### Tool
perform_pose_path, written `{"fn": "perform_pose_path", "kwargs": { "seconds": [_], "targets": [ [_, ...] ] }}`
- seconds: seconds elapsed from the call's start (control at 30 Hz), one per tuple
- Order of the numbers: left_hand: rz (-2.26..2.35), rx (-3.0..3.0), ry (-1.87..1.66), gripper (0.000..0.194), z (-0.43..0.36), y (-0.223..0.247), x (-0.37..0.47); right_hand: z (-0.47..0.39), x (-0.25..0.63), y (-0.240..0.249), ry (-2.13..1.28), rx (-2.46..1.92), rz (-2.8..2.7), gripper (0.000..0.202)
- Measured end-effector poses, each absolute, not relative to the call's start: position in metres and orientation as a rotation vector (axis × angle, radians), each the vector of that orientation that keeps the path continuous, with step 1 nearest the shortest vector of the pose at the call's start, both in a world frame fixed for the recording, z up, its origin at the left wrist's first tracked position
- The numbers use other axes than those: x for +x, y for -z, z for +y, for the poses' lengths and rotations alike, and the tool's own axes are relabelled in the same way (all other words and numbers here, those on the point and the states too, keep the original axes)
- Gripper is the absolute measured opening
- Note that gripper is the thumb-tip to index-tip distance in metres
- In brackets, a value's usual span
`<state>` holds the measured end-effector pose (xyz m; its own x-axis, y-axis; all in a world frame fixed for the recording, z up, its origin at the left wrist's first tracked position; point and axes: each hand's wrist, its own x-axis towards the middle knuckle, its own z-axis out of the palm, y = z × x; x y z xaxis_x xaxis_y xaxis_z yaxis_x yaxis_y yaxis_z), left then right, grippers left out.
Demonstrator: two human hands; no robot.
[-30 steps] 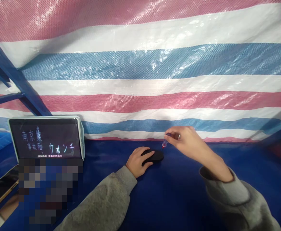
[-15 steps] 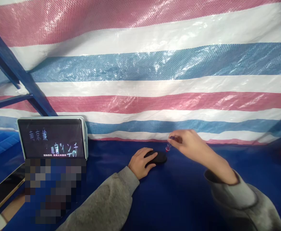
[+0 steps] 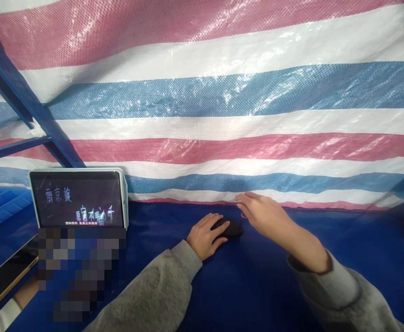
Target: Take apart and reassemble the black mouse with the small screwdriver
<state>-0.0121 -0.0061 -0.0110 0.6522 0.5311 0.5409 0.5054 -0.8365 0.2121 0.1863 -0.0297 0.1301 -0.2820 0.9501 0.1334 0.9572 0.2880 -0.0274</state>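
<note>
The black mouse [image 3: 234,227] lies crosswise under the open left hand [image 3: 204,236]; the right hand [image 3: 267,216] hovers by its right end, grip unclear.

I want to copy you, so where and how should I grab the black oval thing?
Probably by its near and far long edges, from above: the black oval thing is low and longer sideways. The left hand covers its left part, so its right end looks easier to reach.

The person is wearing a heathered grey top, its left sleeve [image 3: 149,295] and right sleeve [image 3: 357,295] ending in wide, lighter grey cuffs [image 3: 187,260].
</note>
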Motion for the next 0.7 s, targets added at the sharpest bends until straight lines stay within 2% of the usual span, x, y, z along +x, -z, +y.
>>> {"fn": "perform_pose_path", "kwargs": {
  "seconds": [0.2, 0.33, 0.5, 0.7],
  "targets": [
    [0.885, 2.82, -0.958, 0.041, -0.0054, 0.0112, -0.0122, -0.0343, 0.1865, -0.1357, -0.018, -1.706, -2.485, 0.04],
    [0.874, 2.832, -0.952, 0.042, -0.0052, 0.0118, -0.0118, -0.033, 0.1854, -0.1339, 0.041, -1.773, -2.441, 0.035],
    [0.88, 2.839, -0.95, 0.042, -0.0066, 0.0099, -0.0121, -0.031, 0.1862, -0.1309, 0.05, -1.744, -2.484, 0.044],
    [0.914, 2.832, -0.928, 0.042, -0.0062, 0.0095, -0.0129, -0.0306, 0.1893, -0.1291, 0.077, -1.797, -2.38, 0.04]
  ]
}}
